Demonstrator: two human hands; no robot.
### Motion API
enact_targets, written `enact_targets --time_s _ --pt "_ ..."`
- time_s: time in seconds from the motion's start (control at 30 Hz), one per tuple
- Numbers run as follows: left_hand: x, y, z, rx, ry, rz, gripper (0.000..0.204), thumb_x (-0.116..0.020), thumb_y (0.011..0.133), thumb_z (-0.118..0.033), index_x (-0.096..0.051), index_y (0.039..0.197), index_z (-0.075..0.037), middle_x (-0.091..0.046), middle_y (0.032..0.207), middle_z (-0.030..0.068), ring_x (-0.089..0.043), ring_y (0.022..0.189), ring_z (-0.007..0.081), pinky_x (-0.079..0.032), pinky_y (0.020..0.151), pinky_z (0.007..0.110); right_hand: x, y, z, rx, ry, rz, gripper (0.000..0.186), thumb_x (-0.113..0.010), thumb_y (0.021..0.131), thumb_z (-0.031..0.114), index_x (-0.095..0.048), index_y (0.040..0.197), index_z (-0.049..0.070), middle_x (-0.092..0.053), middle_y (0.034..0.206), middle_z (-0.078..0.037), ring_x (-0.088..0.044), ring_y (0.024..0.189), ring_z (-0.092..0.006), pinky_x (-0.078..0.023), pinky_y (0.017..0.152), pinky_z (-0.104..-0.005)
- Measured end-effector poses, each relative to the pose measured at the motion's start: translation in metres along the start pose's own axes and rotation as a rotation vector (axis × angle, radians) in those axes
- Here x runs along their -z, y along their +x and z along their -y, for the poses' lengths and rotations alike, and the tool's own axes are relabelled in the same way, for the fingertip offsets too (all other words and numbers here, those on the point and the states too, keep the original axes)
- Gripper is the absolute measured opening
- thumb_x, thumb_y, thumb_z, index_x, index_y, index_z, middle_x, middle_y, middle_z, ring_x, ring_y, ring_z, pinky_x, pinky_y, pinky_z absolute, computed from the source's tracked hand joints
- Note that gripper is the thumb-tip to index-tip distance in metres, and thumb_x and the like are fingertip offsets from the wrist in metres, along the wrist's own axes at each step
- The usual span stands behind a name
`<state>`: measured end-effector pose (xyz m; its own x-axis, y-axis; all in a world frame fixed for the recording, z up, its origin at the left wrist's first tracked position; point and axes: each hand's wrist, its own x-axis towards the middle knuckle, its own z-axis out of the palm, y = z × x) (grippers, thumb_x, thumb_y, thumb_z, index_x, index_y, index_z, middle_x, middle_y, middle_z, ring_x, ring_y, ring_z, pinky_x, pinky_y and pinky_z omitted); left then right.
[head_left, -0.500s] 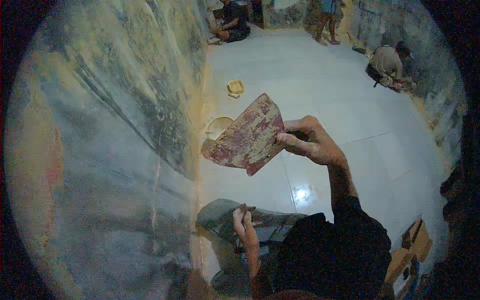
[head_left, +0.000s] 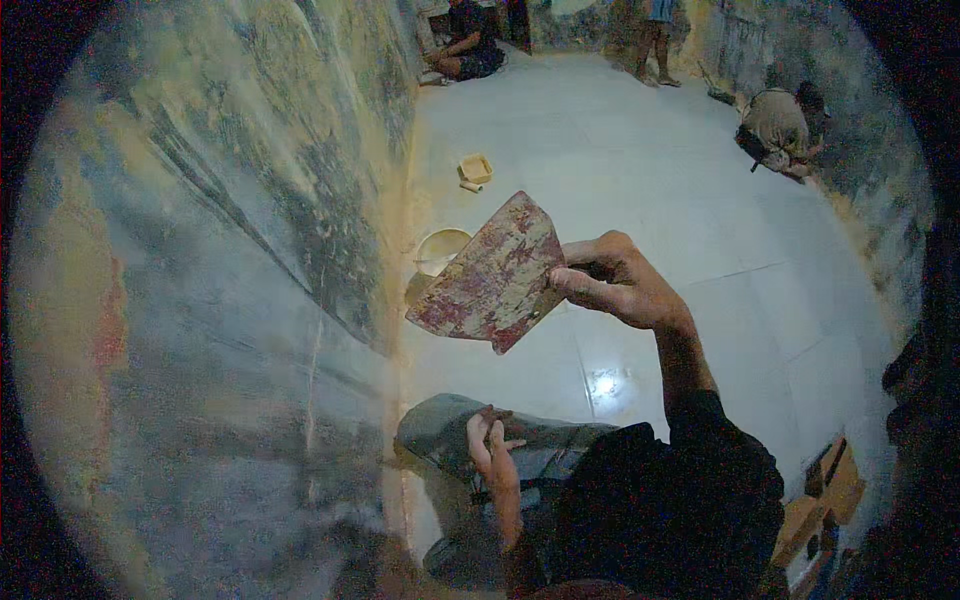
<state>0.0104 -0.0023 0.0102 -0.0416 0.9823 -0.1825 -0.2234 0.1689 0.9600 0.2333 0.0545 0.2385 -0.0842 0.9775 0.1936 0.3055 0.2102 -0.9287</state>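
Pinching scraper [head_left: 495, 280] at its 3 o'clock edge, right hand [head_left: 625, 285] | barely shifted, work unadvanced | left hand [head_left: 492, 455] half-curled, seemingly empty, 6 o'clock

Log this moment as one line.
Right hand: grips maroon board | left hand: loosely open near knee | tub: on floor, partly hidden by board

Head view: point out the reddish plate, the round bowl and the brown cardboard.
Reddish plate [head_left: 490, 283]: head view, middle of its patchy face.
Round bowl [head_left: 440, 232]: head view, far rim; the plate covers part of the bowl.
Brown cardboard [head_left: 843, 485]: head view, lower right, its right-hand panel.
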Motion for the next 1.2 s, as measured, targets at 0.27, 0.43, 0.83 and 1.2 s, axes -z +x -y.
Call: enact_targets --time_s 0.27,0.43,0.83,1.2 --pt "-0.005 -0.003 -0.004 0.046 -0.048 0.017 0.039 -0.052 0.094 -0.022 -0.048 0.124 0.002 -0.056 0.117 0.0141 -0.057 0.101 0.0216 -0.056 0.062 0.031 0.002 -0.001 0.0 -0.024 0.0 0.019 0.028 -0.061 0.093 0.025 -0.068 0.105 0.0 -0.051 0.063 0.003 -0.042 0.058 -0.0058 -0.035 0.051 -0.0243" --pt "0.001 -0.001 -0.002 0.021 -0.017 -0.012 0.038 -0.052 0.095 -0.024 -0.048 0.124 0.001 -0.053 0.121 0.0153 -0.056 0.1 0.0218 -0.056 0.063 0.032 -0.009 0.004 -0.012 0.01 0.039 0.028 0.028 -0.062 0.093 0.026 -0.068 0.105 0.001 -0.05 0.063 0.003 -0.041 0.058 -0.0056 -0.035 0.051 -0.0246" --pt "-0.026 -0.019 -0.051 -0.141 0.071 -0.061 0.06 -0.058 0.091 -0.019 -0.027 0.138 0.002 -0.045 0.124 0.0169 -0.051 0.101 0.0241 -0.055 0.068 0.033 -0.025 0.008 -0.018 -0.099 0.158 0.142 0.033 -0.057 0.095 0.033 -0.064 0.083 0.002 -0.049 0.06 0.003 -0.043 0.055 -0.0062 -0.035 0.05 -0.0257" --pt "-0.073 -0.001 -0.114 -0.733 0.944 -0.507 0.081 -0.068 0.078 -0.005 -0.022 0.145 -0.003 -0.029 0.144 0.0245 -0.034 0.128 0.041 -0.034 0.104 0.049 -0.05 0.025 -0.041 -0.07 0.156 0.307 0.036 -0.055 0.096 0.033 -0.067 0.095 -0.001 -0.052 0.064 0.001 -0.044 0.059 -0.0069 -0.038 0.052 -0.0267"
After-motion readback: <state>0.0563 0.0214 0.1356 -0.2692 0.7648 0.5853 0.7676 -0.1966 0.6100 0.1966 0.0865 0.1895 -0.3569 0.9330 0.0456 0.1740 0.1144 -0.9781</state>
